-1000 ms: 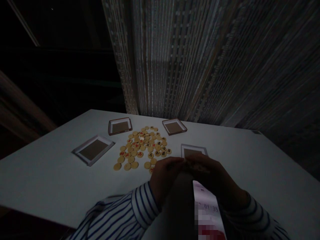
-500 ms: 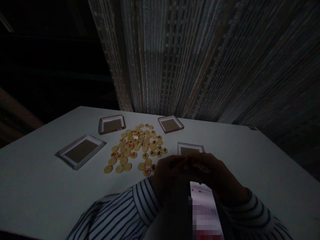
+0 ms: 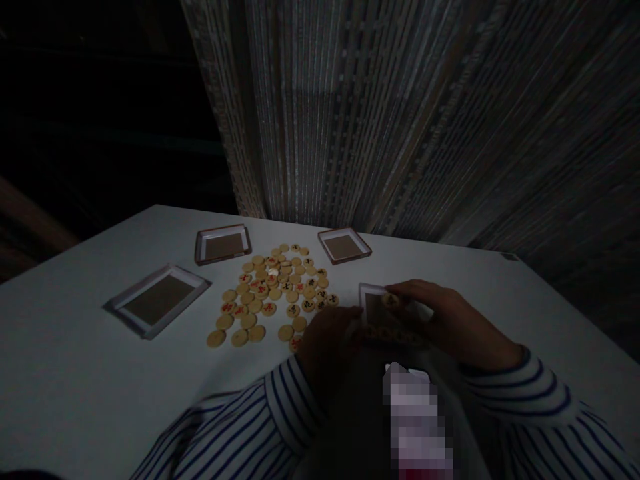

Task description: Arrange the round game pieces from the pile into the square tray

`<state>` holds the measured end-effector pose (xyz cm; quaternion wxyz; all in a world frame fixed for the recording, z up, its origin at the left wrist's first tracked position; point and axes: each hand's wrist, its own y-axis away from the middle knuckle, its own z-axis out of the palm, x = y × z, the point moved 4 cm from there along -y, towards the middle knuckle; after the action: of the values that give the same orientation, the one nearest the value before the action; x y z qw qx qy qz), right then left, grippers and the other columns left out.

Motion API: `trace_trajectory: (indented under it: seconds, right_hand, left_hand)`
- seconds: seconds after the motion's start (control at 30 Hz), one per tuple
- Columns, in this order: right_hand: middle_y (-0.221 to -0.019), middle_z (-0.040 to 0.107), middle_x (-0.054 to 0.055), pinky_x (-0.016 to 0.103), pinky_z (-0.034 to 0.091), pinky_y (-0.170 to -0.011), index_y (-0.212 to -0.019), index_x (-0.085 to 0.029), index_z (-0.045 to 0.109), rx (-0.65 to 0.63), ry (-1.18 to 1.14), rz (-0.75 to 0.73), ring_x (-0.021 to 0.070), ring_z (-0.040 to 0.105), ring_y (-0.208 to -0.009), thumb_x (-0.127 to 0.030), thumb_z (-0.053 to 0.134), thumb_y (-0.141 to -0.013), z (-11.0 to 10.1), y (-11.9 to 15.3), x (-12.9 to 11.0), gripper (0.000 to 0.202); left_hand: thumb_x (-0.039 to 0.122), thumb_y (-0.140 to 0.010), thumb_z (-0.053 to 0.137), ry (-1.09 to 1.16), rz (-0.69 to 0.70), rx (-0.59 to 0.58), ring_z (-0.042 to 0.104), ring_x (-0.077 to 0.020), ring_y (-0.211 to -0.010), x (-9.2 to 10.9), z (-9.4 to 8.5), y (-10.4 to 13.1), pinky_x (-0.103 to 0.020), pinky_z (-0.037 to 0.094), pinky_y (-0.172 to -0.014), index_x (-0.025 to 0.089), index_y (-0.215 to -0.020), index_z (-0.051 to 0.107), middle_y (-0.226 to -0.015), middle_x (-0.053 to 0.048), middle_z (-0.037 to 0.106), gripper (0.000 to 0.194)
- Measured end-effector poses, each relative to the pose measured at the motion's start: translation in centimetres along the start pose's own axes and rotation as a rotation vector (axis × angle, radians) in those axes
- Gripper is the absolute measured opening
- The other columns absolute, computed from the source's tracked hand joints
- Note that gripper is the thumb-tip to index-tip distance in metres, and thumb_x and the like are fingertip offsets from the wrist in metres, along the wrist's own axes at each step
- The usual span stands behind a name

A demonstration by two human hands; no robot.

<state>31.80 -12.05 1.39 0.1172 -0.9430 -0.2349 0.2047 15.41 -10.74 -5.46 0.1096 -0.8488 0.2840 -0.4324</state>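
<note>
Four shallow trays (image 3: 159, 303) were positioned around the pile of round pieces (image 3: 273, 287) on the white surface (image 3: 500, 320): the left tray (image 3: 159, 305) left of the pile, the rear-left tray (image 3: 223, 247) beyond it to the left, the rear-right tray (image 3: 345, 248) beyond it to the right, and the right tray (image 3: 374, 308) right of it. Some pieces in the pile showed red or black characters. Right of the pile, the right hand (image 3: 445, 320) held a single piece (image 3: 391, 301) at its fingertips, over the right tray. A row of pieces (image 3: 390, 334) lay below; whether it rested inside that tray could not be determined. The left hand (image 3: 330, 340) was located at the pile's near-right edge, fingers just beside the row; its grasp could not be determined. A phone (image 3: 419, 417), partly obscured by pixelation, lay nearer the wearer than the pile, to its right. A curtain (image 3: 320, 113) hung beyond the pile.
</note>
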Motion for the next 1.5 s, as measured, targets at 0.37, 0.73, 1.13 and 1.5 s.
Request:
trace_trajectory:
  seconds: [0.37, 0.73, 1.13, 1.5]
  right_hand:
    - [-0.095, 0.066, 0.005, 0.029, 0.050, -0.074, -0.100, -0.020, 0.060, -0.078, 0.029, -0.043, 0.0157, 0.062, -0.083, -0.020, 0.054, -0.076, 1.2, -2.3, 1.3, 0.025]
    - [-0.091, 0.066, 0.004, 0.028, 0.046, -0.070, -0.096, -0.021, 0.061, -0.210, -0.038, 0.019, 0.0159, 0.060, -0.079, -0.022, 0.058, -0.074, 2.9, -1.7, 2.5, 0.022]
    - [-0.087, 0.066, 0.002, 0.029, 0.045, -0.070, -0.093, -0.024, 0.063, -0.233, -0.116, 0.080, 0.0157, 0.060, -0.079, -0.022, 0.055, -0.075, 3.9, -1.3, 3.0, 0.019]
    - [-0.091, 0.067, 0.004, 0.029, 0.046, -0.072, -0.094, -0.023, 0.064, -0.248, -0.237, 0.108, 0.0164, 0.060, -0.081, -0.021, 0.056, -0.074, 4.3, -1.3, 3.0, 0.022]
  left_hand:
    - [0.018, -0.082, 0.045, -0.370, 0.310, -0.085, 0.061, -0.0188, -0.072, 0.2, 1.0, -0.4, -0.034, 0.048, -0.064, 0.016, -0.088, 0.061, -0.080, -0.007, 0.067, 0.017]
    - [0.017, -0.081, 0.045, -0.415, 0.193, -0.173, 0.060, -0.0195, -0.071, 0.9, 1.5, 0.3, -0.036, 0.048, -0.065, 0.015, -0.080, 0.059, -0.073, -0.007, 0.065, 0.015]
    - [0.019, -0.081, 0.048, -0.380, 0.004, -0.230, 0.060, -0.0199, -0.069, 0.7, 1.3, 0.2, -0.033, 0.047, -0.063, 0.016, -0.073, 0.063, -0.070, -0.007, 0.065, 0.017]
    - [0.014, -0.078, 0.049, -0.354, 0.039, -0.265, 0.060, -0.0209, -0.073, 0.8, 1.4, 0.3, -0.035, 0.047, -0.067, 0.016, -0.078, 0.063, -0.074, -0.006, 0.067, 0.014]
